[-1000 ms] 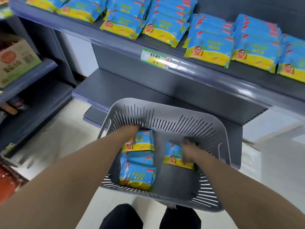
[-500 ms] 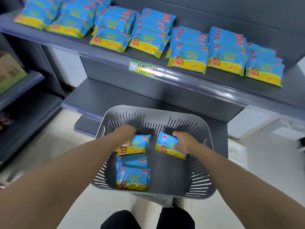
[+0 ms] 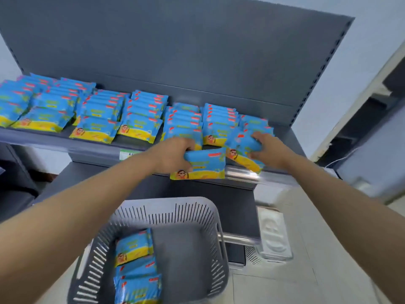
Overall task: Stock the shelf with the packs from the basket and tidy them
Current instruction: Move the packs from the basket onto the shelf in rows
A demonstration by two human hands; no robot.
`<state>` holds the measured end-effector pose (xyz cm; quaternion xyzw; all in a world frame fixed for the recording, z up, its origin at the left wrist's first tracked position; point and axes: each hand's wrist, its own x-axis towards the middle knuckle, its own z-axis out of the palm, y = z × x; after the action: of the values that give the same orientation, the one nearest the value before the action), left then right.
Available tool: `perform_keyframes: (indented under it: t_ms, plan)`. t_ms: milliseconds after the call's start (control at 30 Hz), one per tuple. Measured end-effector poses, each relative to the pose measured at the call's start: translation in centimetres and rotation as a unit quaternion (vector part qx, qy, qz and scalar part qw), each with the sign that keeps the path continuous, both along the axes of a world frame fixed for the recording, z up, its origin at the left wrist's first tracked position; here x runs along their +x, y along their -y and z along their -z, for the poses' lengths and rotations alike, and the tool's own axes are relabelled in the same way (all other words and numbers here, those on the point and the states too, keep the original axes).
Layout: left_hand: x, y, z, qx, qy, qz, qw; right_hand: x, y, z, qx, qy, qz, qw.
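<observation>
My left hand grips a blue and yellow pack just in front of the shelf's front edge. My right hand grips a second pack, tilted, over the right end of the shelf. Several rows of the same packs lie stacked along the shelf. Below, the grey slotted basket holds a few more packs on its left side.
A grey back panel rises behind the shelf. A lower shelf juts out under the stocked one. A green price tag sits on the shelf edge. Pale floor tiles lie to the right of the basket.
Both hands have lifted out of the basket, each with a pack, and risen to the shelf's front edge. The view has tilted up.
</observation>
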<state>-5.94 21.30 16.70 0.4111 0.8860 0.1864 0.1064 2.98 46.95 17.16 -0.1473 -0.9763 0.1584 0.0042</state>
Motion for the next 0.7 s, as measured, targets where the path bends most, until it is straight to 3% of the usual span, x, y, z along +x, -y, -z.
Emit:
perform_keyframes:
  t_ms: [200,400,700]
  plan:
    - [-0.8,-7.4,-1.0,0.053,0.027,-0.009,0.998,-1.5,-8.1,0.1,0.075,0.053,0.060,0.994]
    - [-2.4,-12.1,-0.1,0.026,0.031,-0.013,0.999,-5.3,-12.1,2.7,0.069,0.102,0.011,0.992]
    - [-5.5,-15.3,0.7,0.002,0.045,-0.030,0.999,-11.7,-15.9,3.6,0.104,0.098,-0.072,0.987]
